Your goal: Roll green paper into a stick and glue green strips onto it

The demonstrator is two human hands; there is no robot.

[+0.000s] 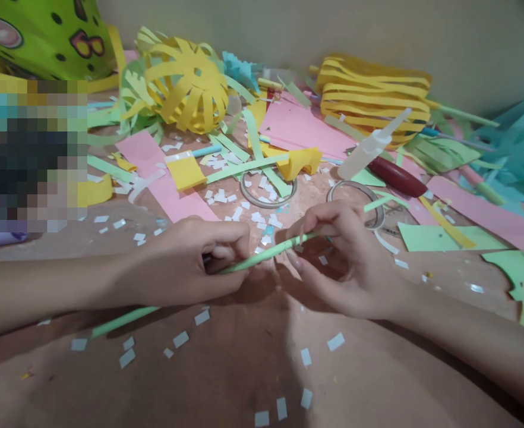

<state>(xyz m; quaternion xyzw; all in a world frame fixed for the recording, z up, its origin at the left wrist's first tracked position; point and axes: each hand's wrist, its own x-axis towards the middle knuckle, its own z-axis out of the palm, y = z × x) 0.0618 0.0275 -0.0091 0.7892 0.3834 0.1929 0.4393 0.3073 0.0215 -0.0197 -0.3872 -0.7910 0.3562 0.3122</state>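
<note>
The thin green stick (266, 254) is up in the air between the two hands, leaning, with its right end higher. The left hand (182, 261) is curled up, its fingers and thumb squeezing the stick. More green pokes out under that wrist. The right hand (351, 267) has bent fingers, with a fingertip on the stick close to its top end. Its thumb sits just below, and I can't tell if it presses. A green strip (380, 201) pokes out behind those knuckles; I can't see if it joins the stick.

The stick looks like paper, so a hard squeeze from the left fingers could squash or bend it. If the right fingers are too loose, that end could slip. Little white bits (220, 196) lie near the fingertips and could cling to it if it is sticky. The right knuckles are close to a gray ring (355, 183) and could bump it.

Past the fingers are a glue bottle (364, 154), pink paper (306, 122) and a yellow paper ball (191, 83). Under the hands is a flat brown top (226, 380), messy with scraps. Farthest off is a plain wall (289, 30).
</note>
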